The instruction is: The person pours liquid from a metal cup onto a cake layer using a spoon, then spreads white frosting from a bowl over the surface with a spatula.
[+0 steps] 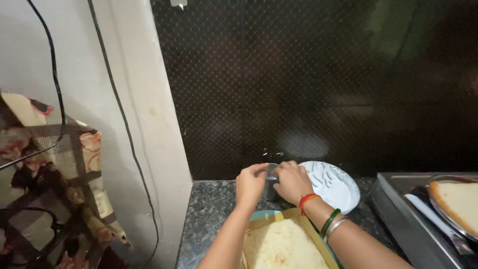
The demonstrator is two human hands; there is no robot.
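My left hand [250,184] and my right hand [292,182] meet at a small steel cup [270,188] standing on the dark granite counter [209,219]. Both hands have fingers around its rim; most of the cup is hidden between them. My right wrist wears a red thread and green and silver bangles. Just right of the cup lies a white plate [334,185] with a white smear on it. Below my arms sits a brown paper sheet [269,221] with a pale flat bread [283,246] on it.
A steel tray [398,214] at the right holds a pan with a slice of bread [460,201]. A dark mesh window screen fills the background. A patterned cloth [55,184] and black cables hang on the white wall at the left.
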